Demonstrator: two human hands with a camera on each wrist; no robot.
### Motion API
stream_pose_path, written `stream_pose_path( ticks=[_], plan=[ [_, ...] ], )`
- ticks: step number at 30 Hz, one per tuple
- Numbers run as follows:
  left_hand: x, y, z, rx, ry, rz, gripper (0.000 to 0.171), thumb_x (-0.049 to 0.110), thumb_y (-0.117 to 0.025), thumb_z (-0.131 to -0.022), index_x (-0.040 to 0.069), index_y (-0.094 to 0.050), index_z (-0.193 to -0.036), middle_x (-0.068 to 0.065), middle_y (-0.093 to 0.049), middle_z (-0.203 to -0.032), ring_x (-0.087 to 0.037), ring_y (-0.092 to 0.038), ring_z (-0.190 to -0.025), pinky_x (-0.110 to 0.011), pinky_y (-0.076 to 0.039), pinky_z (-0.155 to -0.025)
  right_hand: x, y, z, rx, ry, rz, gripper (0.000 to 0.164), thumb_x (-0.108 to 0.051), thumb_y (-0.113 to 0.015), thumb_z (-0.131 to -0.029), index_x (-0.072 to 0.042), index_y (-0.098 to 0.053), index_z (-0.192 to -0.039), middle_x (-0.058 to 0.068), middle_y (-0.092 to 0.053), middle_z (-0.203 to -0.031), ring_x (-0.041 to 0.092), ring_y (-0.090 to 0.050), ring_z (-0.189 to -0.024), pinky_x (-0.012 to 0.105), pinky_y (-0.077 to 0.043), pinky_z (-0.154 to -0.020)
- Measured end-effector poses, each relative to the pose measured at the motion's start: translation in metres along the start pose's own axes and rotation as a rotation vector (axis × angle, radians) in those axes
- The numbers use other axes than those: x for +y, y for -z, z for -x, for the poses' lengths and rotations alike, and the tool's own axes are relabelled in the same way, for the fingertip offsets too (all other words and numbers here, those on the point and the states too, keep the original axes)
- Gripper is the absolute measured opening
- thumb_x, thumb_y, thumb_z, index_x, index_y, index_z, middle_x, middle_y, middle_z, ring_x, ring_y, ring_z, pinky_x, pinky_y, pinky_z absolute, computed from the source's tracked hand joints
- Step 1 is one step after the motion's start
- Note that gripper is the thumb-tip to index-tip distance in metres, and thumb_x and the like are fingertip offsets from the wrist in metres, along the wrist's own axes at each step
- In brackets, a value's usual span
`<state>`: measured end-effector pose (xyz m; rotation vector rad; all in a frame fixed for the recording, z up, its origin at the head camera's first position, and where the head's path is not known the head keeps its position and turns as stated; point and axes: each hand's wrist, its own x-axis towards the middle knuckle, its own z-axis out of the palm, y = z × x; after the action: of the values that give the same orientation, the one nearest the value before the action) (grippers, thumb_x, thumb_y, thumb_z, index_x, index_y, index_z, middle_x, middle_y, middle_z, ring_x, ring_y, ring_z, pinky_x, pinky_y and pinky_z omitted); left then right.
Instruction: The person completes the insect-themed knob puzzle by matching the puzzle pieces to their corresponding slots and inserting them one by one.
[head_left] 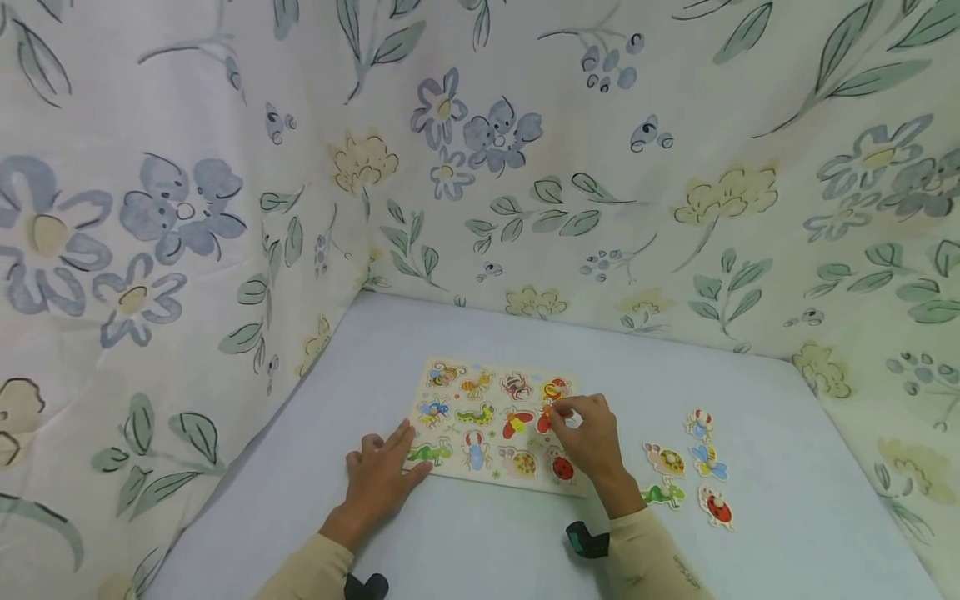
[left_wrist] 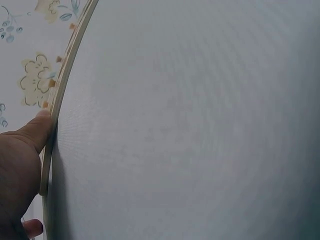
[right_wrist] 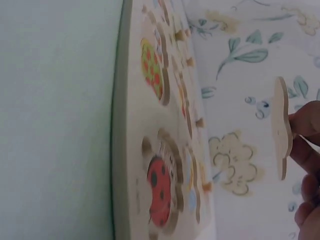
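Note:
A wooden insect peg puzzle board [head_left: 480,477] lies on the table, knobbed pieces standing in some of its recesses. My left hand [head_left: 380,481] rests at its lower left corner, fingers spread over the corner and thumb along the front edge; the left wrist view shows that thumb [left_wrist: 37,131] against the board's side. Above the right part of the board, my right hand [head_left: 592,433] pinches a red puzzle piece [head_left: 545,418] between thumb and fingers. In the right wrist view this piece [right_wrist: 281,130] appears edge-on, raised off the board. The ladybug recess [right_wrist: 160,192] shows its printed picture.
Right of the board lie several loose pieces: a blue beetle [head_left: 700,425], a snail [head_left: 664,459], a blue-winged dragonfly [head_left: 708,462], a green grasshopper [head_left: 664,494] and a ladybug [head_left: 717,507]. Floral cloth [head_left: 570,208] hangs behind and beside the white table [head_left: 480,542].

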<state>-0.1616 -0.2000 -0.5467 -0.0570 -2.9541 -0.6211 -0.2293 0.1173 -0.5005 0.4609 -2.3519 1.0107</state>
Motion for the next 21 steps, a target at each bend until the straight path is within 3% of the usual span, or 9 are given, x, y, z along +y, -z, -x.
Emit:
stream_pose_path(
  ticks=[8,14,21],
  plan=[
    [0.003,0.003,0.002,0.009,0.0,-0.002,0.071,0.048,-0.066,-0.088,0.008,-0.047,-0.143,-0.006,-0.039,-0.15,-0.034,-0.039,-0.112,-0.054,-0.027,-0.083,-0.014,-0.023,-0.01,-0.046,0.029,-0.018,0.009,0.0,-0.075,-0.078,-0.008,-0.074,-0.082,-0.004,-0.064,-0.074,0.027,-0.05,-0.076,0.037,-0.039,-0.064],
    [0.002,0.002,0.002,0.017,-0.007,0.001,0.071,0.049,-0.066,-0.087,0.008,-0.048,-0.142,-0.006,-0.04,-0.149,-0.034,-0.04,-0.111,-0.054,-0.027,-0.082,-0.012,-0.038,-0.012,-0.079,0.077,-0.023,0.008,-0.001,-0.074,-0.079,-0.008,-0.074,-0.081,-0.005,-0.065,-0.073,0.022,-0.051,-0.073,0.036,-0.041,-0.063],
    [0.003,0.002,0.003,0.01,0.002,-0.007,0.072,0.05,-0.067,-0.086,0.008,-0.049,-0.142,-0.005,-0.041,-0.149,-0.033,-0.04,-0.11,-0.052,-0.027,-0.082,-0.006,-0.048,-0.011,-0.101,0.06,-0.007,0.008,-0.002,-0.076,-0.077,-0.009,-0.074,-0.082,-0.007,-0.065,-0.074,0.018,-0.048,-0.072,0.034,-0.04,-0.063]
  ],
)
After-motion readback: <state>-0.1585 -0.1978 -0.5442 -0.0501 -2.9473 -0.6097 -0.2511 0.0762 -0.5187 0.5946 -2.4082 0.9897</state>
